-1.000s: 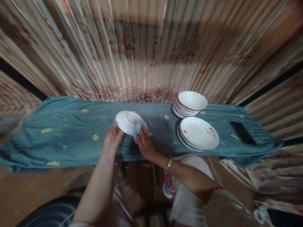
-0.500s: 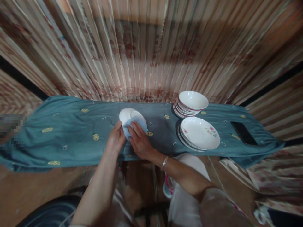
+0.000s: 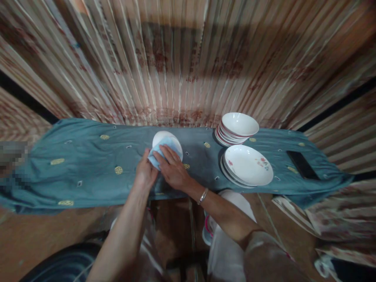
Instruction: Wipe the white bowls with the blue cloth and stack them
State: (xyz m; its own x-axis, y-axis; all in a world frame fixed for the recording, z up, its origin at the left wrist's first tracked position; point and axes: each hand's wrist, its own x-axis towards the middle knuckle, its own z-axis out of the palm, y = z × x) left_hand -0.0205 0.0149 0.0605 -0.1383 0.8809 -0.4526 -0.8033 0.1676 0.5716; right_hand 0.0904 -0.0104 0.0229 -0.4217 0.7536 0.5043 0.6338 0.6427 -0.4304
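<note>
A white dish point(image 3: 161, 136), either a bowl or a small plate, is held tilted over the near-middle part of the covered table. My left hand point(image 3: 145, 171) is closed on its lower left edge, with the thumb along the rim. A light blue cloth point(image 3: 155, 158) lies across the dish and hides much of it. With its fingers on top, my right hand point(image 3: 174, 168) presses this cloth against the dish. On the right wrist sits a silver bangle point(image 3: 203, 196).
Right of my hands stand a stack of white bowls point(image 3: 240, 124) with red bands and a stack of flowered plates point(image 3: 249, 166). A dark phone point(image 3: 302, 165) lies farther right on the green tablecloth point(image 3: 96, 168). A pleated curtain point(image 3: 176, 70) hangs behind.
The dish has turned and shifted slightly. My right hand and the cloth have moved a little up and left across it. Both stacks and the phone stay in place.
</note>
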